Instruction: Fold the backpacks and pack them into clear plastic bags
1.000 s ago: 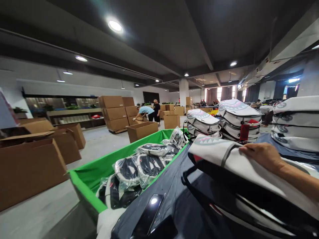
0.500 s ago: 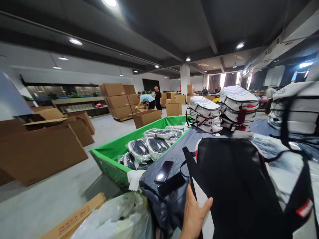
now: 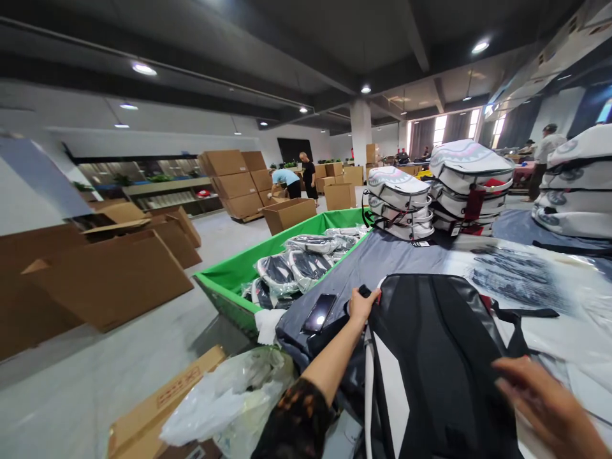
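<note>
A black backpack (image 3: 437, 357) rests on the near part of the grey-covered table (image 3: 382, 261), its padded back facing up. The left hand (image 3: 362, 306) grips its far left edge, fingers curled, near a phone (image 3: 319, 312). The right hand (image 3: 545, 396), blurred, is open with fingers extended at the right side; whether it touches cannot be told. Left of the table, a green bin (image 3: 232, 271) holds plastic-wrapped bags (image 3: 310, 268); white bags (image 3: 471, 172) stand stacked at the far side.

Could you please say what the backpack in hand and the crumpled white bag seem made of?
Backpack: perhaps synthetic leather, from the sheen near its top edge; the duller black middle may be fabric. White bag: likely thin, glossy plastic, given its translucent folds.
</note>
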Demonstrator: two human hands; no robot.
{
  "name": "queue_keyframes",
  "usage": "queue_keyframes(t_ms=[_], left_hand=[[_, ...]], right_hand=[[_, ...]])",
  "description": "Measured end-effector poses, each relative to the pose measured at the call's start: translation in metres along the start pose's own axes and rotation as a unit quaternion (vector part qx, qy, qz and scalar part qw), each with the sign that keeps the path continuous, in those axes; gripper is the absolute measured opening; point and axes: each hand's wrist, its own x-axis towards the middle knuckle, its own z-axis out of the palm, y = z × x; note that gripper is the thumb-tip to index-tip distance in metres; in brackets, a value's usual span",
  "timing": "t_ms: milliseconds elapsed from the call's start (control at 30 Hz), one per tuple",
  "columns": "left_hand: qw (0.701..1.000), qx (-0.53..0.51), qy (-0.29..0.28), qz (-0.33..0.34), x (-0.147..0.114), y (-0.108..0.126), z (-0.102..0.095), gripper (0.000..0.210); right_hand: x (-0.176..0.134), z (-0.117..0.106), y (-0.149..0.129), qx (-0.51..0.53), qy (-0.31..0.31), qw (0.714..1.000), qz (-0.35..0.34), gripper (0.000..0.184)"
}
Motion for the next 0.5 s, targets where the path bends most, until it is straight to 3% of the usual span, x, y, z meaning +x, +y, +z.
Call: queue_keyframes(t_ms=[33, 100, 200, 267, 367, 500], left_hand=[[1.0, 0.004, 0.002, 0.009, 0.007, 0.014, 0.006, 0.043], [0.999, 0.004, -0.003, 0.039, 0.017, 0.035, 0.011, 0.038], [0.997, -0.019, -0.024, 0.067, 0.026, 0.047, -0.001, 0.029], [0.997, -0.045, -0.041, 0.052, 0.034, 0.043, -0.016, 0.021], [0.992, -0.108, -0.065, -0.013, 0.046, 0.026, -0.03, 0.019], [0.962, -0.254, -0.053, -0.088, 0.053, 0.004, -0.018, 0.031]], right_hand=[[0.003, 0.012, -0.02, 0.007, -0.043, 0.997, -0.066, 0.021], [0.006, 0.031, -0.049, 0.015, -0.106, 0.987, -0.122, 0.018], [0.028, 0.04, -0.063, 0.039, -0.243, 0.963, -0.108, 0.021], [0.063, 0.038, -0.06, 0.046, -0.299, 0.948, -0.097, 0.028], [0.138, 0.048, -0.063, 0.007, -0.245, 0.963, -0.112, 0.027], [0.227, 0.111, -0.091, -0.049, -0.227, 0.961, -0.15, 0.035]])
